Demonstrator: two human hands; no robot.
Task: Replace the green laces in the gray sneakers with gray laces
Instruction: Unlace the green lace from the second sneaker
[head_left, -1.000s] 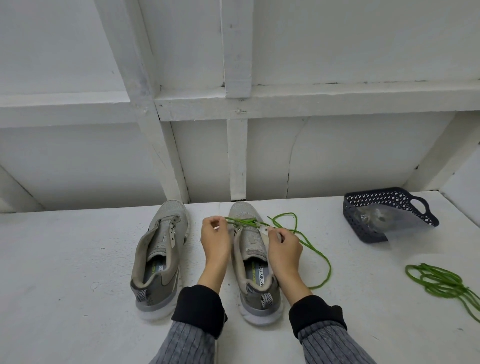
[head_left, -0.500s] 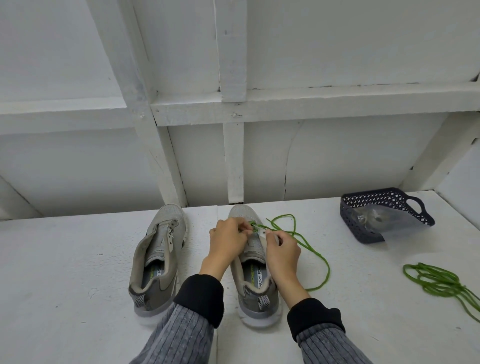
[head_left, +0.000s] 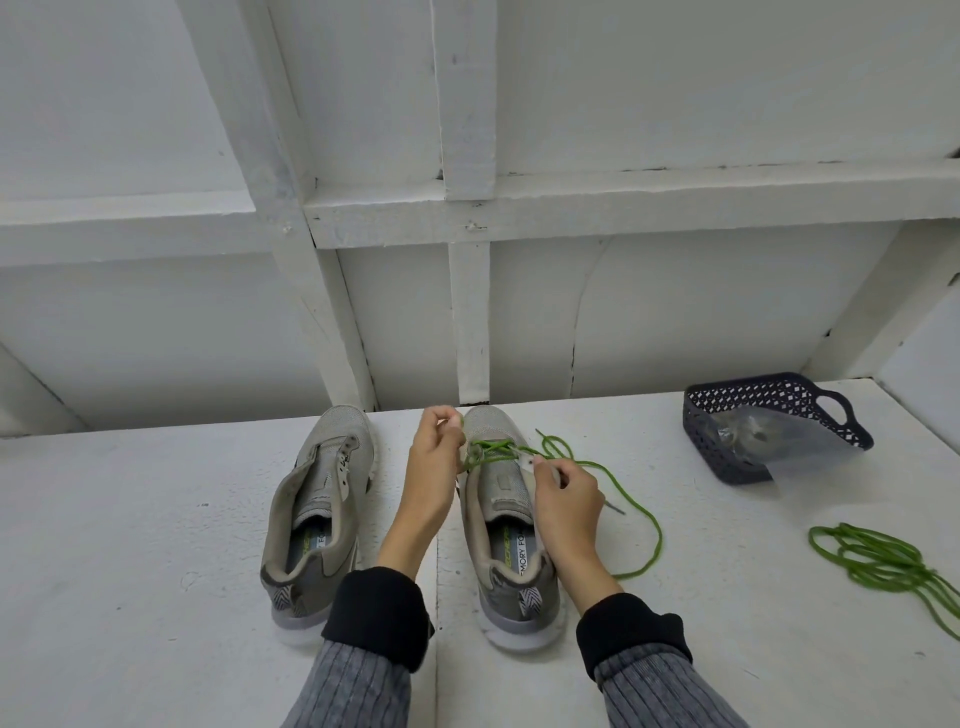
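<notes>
Since half a second ago my left hand (head_left: 435, 457) has lifted, pinching the green lace (head_left: 613, 480) above the right sneaker (head_left: 506, 525); my right hand (head_left: 563, 496) pinches it too. I count two sneakers on the counter (head_left: 130, 545) (left sneaker (head_left: 317, 514) laceless), one loose lace bundle (head_left: 883, 566), one basket (head_left: 769, 426).

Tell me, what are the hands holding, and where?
Both hands, left and right, pinch the green lace near the toe-end eyelets of the right sneaker.

Two bare hands, grey ribbed sleeves (head_left: 353, 686), wide black cuffs (head_left: 376, 608) at both wrists
</notes>
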